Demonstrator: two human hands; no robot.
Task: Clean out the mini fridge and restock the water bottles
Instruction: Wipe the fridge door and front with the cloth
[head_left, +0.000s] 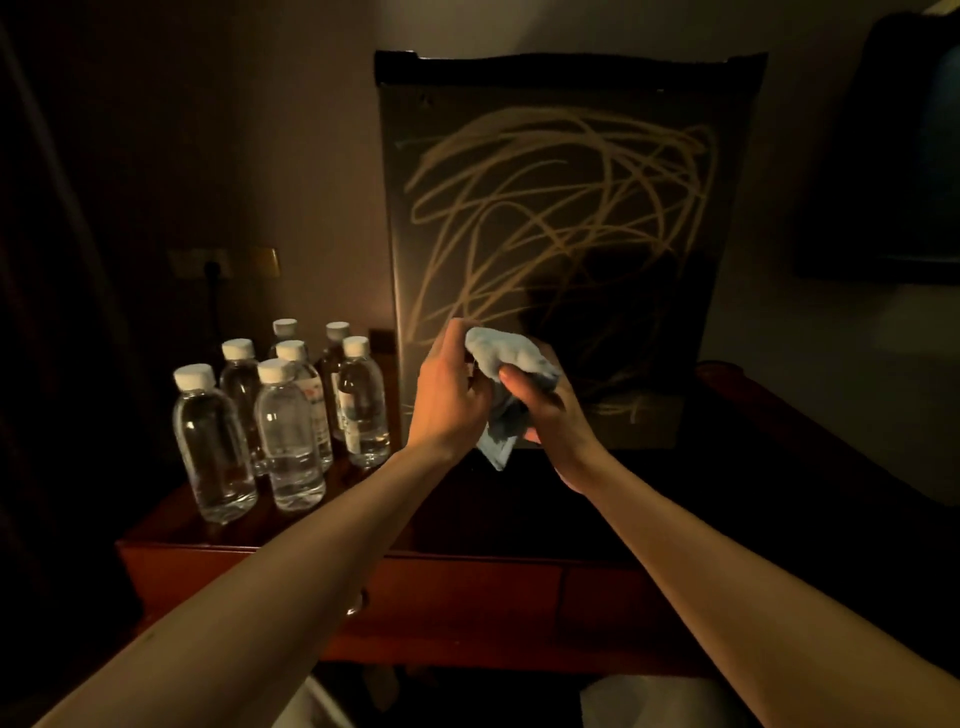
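The mini fridge (550, 249) stands shut on the wooden cabinet (363, 587), its door streaked with looping smears, so the cleaning looks unfinished (the inside is not visible). Seven water bottles (283, 410) wait just left of it, so restocking appears untouched. In front of the door, the left hand (452, 389) and right hand (550, 410) curl their fingers around a bunched blue cloth (511, 364)

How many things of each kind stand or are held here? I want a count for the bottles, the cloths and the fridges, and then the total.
Water bottles: 7, all with white caps, standing on the wooden cabinet
Blue cloth: 1, held by the left hand and the right hand
Mini fridge: 1, door closed
Total: 9
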